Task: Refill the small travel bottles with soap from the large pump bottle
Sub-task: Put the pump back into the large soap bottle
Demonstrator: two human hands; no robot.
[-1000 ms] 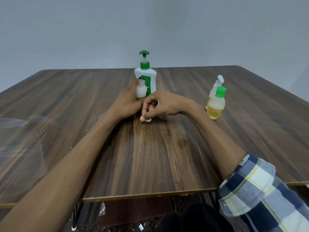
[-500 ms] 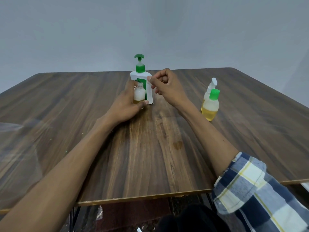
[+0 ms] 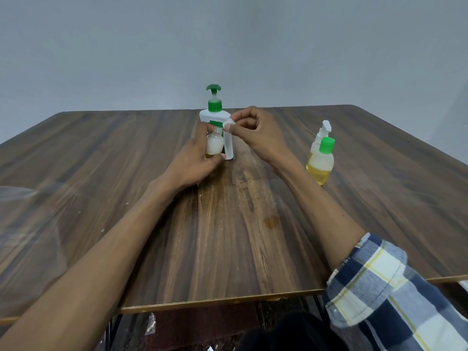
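Head view: uncapped travel bottle held at the pump bottle

We saw the left hand [image 3: 195, 160] grip closed around the small travel bottle [image 3: 214, 145], upright in front of the large pump bottle [image 3: 214, 111] on the table [image 3: 228, 224], its open mouth pointing up. The right hand [image 3: 255, 134], just right of the pump bottle, pinched a small white cap [image 3: 228, 122] above and beside that mouth; we judged capping next.

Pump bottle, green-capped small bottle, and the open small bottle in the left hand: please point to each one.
pump bottle [image 3: 214, 105]: head view, green collar.
green-capped small bottle [image 3: 321, 163]: head view, its body.
open small bottle [image 3: 214, 145]: head view, its clear body.
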